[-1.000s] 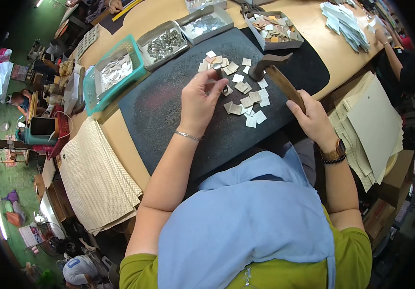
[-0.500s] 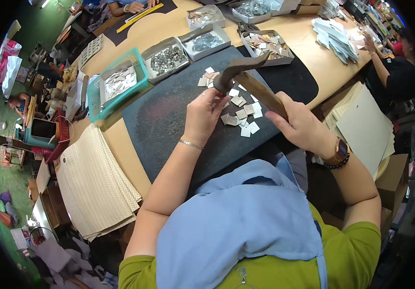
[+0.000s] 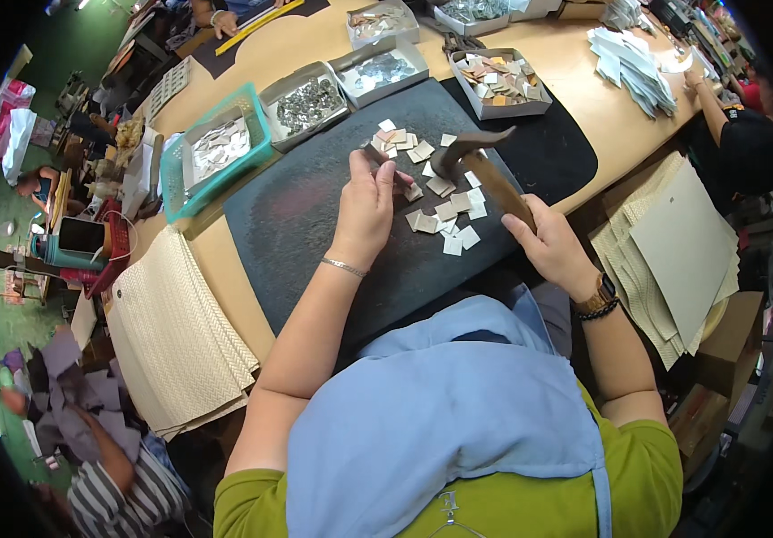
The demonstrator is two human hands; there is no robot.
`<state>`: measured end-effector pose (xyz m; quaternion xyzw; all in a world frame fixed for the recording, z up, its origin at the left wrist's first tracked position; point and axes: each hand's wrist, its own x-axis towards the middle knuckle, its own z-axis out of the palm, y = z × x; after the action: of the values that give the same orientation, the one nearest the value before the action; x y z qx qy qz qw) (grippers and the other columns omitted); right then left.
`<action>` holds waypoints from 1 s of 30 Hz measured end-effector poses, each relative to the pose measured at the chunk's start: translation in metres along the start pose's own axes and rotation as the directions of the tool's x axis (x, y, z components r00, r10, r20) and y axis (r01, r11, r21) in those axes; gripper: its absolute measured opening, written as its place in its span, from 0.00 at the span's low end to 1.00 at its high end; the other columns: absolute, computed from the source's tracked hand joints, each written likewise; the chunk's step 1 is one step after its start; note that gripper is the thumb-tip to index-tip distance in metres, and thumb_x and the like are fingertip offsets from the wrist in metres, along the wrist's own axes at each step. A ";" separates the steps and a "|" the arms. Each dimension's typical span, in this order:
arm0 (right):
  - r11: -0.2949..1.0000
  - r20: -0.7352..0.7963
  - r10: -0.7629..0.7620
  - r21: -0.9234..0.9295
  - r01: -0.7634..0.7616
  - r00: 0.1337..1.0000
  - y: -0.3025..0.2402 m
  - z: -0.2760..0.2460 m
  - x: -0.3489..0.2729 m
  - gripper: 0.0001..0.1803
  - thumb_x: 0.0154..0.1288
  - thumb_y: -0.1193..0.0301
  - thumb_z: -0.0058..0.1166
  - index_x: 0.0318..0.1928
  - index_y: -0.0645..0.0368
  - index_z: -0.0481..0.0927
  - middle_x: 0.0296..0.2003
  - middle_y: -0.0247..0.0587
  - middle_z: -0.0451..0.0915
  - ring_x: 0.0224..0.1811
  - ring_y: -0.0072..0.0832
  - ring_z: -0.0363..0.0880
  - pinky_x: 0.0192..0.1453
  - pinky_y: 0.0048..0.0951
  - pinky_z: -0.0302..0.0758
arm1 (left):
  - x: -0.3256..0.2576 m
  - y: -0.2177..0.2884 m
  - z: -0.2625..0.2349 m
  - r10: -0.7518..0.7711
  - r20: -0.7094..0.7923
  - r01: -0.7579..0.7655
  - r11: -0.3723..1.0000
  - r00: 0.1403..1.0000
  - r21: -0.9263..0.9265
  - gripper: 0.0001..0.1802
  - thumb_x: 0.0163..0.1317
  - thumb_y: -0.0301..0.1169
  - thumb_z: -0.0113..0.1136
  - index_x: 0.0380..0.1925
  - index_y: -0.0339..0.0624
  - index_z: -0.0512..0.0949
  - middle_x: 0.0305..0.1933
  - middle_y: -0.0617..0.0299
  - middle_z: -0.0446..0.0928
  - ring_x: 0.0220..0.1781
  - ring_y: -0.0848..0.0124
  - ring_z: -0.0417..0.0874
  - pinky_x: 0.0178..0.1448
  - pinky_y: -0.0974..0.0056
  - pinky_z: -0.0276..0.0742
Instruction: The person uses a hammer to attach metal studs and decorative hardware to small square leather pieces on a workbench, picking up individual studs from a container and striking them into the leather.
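Observation:
My right hand [image 3: 558, 251] is wrapped round the wooden handle of a hammer [image 3: 498, 186]. Its dark, curved head is raised over the mat, to the right of my left hand. My left hand [image 3: 361, 211] grips a short dark rod [image 3: 375, 154], perhaps a punch; my fingers hide much of it. Small white and beige square pieces [image 3: 447, 212] lie scattered, some overlapping, on the dark mat [image 3: 288, 242] beside and below the tools. Whether the rod's lower end touches a piece, I cannot tell.
Beyond the mat stand a teal basket [image 3: 171, 193] of white pieces, a box of metal fittings [image 3: 308, 106] and a box of square pieces [image 3: 503, 79]. Woven sheets [image 3: 176, 332] lie left, more sheets [image 3: 682, 242] right. Co-workers sit at the far side and right.
The hammer has moved right, away from the rod, and my right hand has come lower. My left hand has shifted slightly left, and the rod now tilts in it.

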<state>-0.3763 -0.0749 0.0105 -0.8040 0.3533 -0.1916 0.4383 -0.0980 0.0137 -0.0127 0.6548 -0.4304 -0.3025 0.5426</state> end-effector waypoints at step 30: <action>0.801 0.038 0.235 0.558 -0.216 0.971 0.011 0.000 0.004 0.16 0.82 0.57 0.55 0.48 0.59 0.76 0.26 0.25 0.71 0.20 0.12 0.67 0.24 0.18 0.68 | 0.113 0.026 0.015 -0.084 0.098 0.012 0.815 0.992 0.580 0.12 0.70 0.36 0.70 0.43 0.39 0.89 0.31 0.66 0.86 0.29 0.82 0.79 0.36 0.68 0.76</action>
<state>-0.3780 -0.0816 0.0011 -0.5898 0.3820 -0.2463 0.6675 -0.0663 -0.0946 0.0170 0.7800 -0.5166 -0.2099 0.2840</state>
